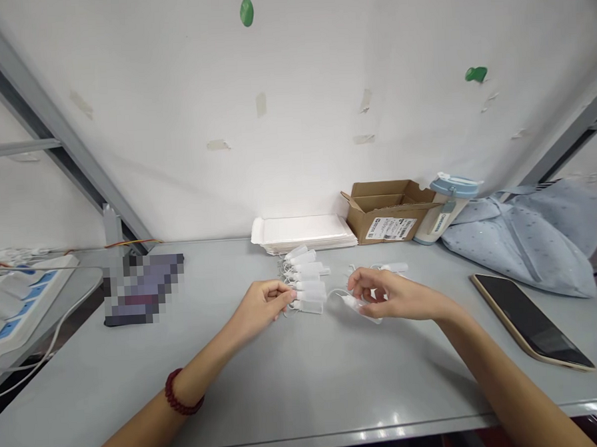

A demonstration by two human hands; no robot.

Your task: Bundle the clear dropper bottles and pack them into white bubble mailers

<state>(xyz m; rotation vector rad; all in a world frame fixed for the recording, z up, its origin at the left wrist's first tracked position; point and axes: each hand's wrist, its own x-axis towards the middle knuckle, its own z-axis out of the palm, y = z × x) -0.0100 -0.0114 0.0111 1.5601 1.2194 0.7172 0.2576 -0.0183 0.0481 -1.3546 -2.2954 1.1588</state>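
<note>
Head cam: several white pcs (pixel 309 287) rowed twd worktop's (pixel 287 384) back edge; L hand (pixel 267 302) alongside, grip unclear. R hand (pixel 389 293) pinches another pc (pixel 351 302); spare pc (pixel 397 268) behind, unrowed.

A column of small translucent looped pieces (pixel 309 286) is laid on the grey table (pixel 267 398), its looped left edge being touched by the left hand (pixel 266 302), while just to its right a similar single piece (pixel 353 302) is held in the fingertips of the right hand (pixel 390 295). Behind the column a white flat stack (pixel 303 231) is set, with an open cardboard box (pixel 391 225) and a blue-lidded cup (pixel 441 216) placed behind and to the right. Well to the column's right, a phone (pixel 531 321) and a pale blue bag (pixel 524 238) are seen.
</note>
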